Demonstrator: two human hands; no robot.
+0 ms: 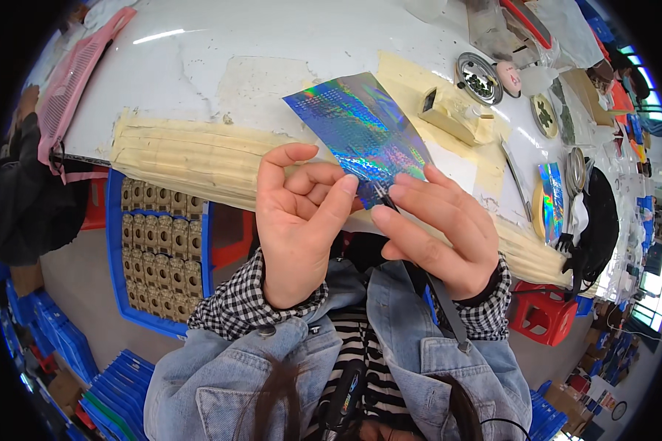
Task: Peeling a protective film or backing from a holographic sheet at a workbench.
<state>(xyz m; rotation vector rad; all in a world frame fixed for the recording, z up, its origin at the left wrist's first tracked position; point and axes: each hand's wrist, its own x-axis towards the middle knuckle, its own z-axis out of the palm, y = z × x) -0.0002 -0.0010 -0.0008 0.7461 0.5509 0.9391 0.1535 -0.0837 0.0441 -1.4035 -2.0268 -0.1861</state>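
A shiny blue holographic sheet [371, 121] with rows of small marks hangs over the table's near edge. My left hand [298, 220] is closed on its lower corner, thumb against fingertips, with the palm turned up. From the right, my right hand [449, 231] grips a slim dark tool with pointed metal tips, which looks like tweezers [385, 198]. Those tips meet the sheet's lower edge, close to my left thumb. Whether a small piece sits between them is too small to tell.
Yellow tape covers the table edge [191, 143]. On the right lie a tape dispenser [456, 117], a round dish of dark bits [479, 79], a metal tool [516, 176] and a tape roll [538, 209]. A blue crate [114, 242] of camouflage-patterned parts stands below left, a red stool [543, 314] below right.
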